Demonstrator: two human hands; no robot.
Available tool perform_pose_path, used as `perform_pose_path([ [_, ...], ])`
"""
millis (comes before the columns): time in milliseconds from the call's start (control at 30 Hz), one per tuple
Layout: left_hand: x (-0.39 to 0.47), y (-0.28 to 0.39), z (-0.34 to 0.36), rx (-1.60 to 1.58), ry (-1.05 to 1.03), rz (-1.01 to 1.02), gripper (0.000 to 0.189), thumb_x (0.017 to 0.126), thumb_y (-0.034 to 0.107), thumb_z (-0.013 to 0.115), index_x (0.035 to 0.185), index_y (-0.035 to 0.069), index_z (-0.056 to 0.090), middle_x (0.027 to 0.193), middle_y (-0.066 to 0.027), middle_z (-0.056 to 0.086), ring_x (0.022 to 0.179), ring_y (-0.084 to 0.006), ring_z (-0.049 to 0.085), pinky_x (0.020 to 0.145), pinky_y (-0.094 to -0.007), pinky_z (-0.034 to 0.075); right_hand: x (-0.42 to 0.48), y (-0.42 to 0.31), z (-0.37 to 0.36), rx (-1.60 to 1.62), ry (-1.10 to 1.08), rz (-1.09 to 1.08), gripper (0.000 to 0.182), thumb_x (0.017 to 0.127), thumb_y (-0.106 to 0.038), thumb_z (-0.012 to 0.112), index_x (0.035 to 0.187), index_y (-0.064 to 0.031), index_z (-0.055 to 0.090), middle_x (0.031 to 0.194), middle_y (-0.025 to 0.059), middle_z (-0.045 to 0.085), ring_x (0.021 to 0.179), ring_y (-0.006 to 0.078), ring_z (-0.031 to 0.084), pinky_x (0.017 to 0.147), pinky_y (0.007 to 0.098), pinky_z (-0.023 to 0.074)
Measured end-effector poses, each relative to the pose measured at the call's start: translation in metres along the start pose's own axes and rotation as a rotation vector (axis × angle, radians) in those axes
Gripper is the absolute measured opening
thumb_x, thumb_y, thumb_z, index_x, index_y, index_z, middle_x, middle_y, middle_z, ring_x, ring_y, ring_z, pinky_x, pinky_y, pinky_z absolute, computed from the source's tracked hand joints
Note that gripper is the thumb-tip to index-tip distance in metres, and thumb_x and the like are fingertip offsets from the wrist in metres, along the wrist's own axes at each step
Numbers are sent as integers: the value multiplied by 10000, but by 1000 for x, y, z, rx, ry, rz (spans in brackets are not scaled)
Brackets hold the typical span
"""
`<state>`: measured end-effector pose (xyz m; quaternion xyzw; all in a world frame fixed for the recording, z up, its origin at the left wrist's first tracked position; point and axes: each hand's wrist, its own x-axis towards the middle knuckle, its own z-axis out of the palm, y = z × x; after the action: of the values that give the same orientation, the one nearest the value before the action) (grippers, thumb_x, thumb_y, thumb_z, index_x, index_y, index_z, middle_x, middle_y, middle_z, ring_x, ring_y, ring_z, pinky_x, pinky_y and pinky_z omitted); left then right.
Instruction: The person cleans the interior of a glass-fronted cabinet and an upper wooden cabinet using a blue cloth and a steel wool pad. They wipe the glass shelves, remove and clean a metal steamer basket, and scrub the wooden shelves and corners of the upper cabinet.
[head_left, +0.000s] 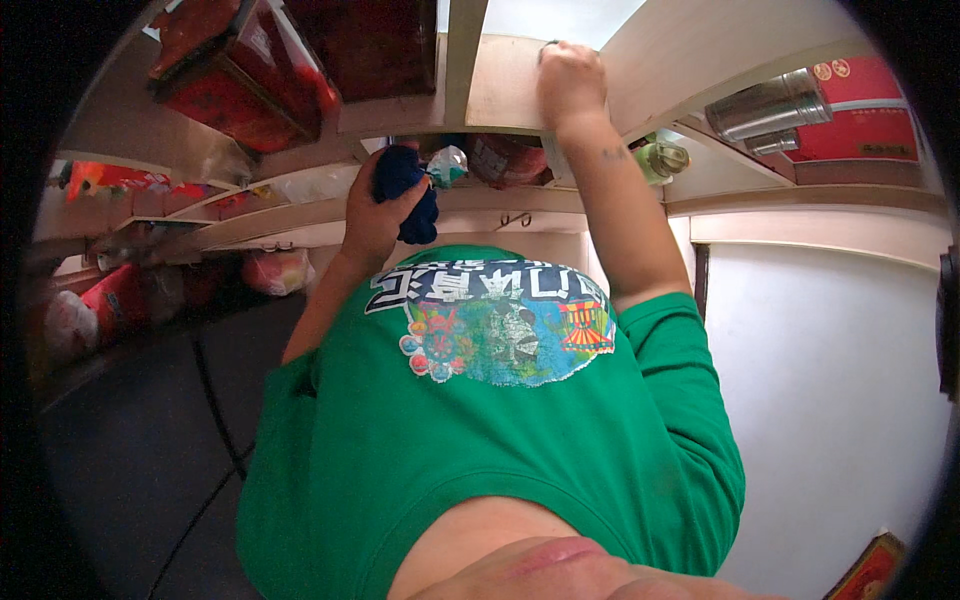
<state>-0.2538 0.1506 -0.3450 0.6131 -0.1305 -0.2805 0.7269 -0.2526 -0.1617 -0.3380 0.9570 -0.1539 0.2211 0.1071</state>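
Note:
My left hand (375, 199) grips a bunched navy-blue cloth (401, 180), its folds hanging below my fingers in front of the shelf unit. Further up, my right hand (571, 86) is curled against a pale wooden shelf board (502, 82). Slivers of a dark item (551, 45) show along its fingers; most of it is hidden, so I cannot tell what it is. Close to the cloth sits a clear plastic item (448, 166), with a dark red container (508, 159) beside it. Below my right forearm is a green-lidded bottle (661, 159).
At upper left stands a red box (244, 82) on a shelf. Metal canisters (769, 105) and a red printed box (855, 135) occupy the right compartment. Plastic-bagged goods (277, 271) sit lower left. Metal hooks (515, 220) hang below a shelf edge. A white panel (817, 405) rises at right.

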Motion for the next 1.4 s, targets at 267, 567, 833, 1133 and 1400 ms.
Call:
perform_pose_path([
  [267,-1,-6,-4,-11,-23,18,445,889,51,717,1305,81,563,1090,-58,635,898,-152,639,751,-310,562,-5,19,-9,-206,-374,17,238,880,-124,547,996,-70,748,1029,162,716,1008,330,672,882,419,540],
  [567,4,-9,-6,-71,-19,-14,435,893,50,713,1301,85,567,1050,-53,639,865,-140,634,731,-311,556,-60,-52,-51,89,-115,-88,132,867,-92,554,874,-52,680,894,150,677,836,330,674,806,407,564],
  [833,5,-3,-2,-32,-62,-6,433,892,46,716,1296,79,565,1100,-53,631,888,-148,638,739,-308,562,-24,9,-26,-52,-183,145,140,844,-92,562,837,-75,700,889,162,671,824,323,665,764,419,559],
  [1133,4,-9,-4,-37,-77,-42,439,895,65,720,1305,86,562,1109,-61,622,898,-155,638,756,-308,560,-11,1,5,38,-185,82,192,893,-141,553,871,-106,741,890,152,691,841,327,682,775,437,567],
  [1400,2,-17,-6,-1,-86,-23,438,902,77,714,1312,86,560,1094,-61,627,885,-158,640,762,-314,562,-10,-70,-27,288,-155,-185,125,822,-58,604,876,-44,715,920,151,684,858,321,702,727,426,591],
])
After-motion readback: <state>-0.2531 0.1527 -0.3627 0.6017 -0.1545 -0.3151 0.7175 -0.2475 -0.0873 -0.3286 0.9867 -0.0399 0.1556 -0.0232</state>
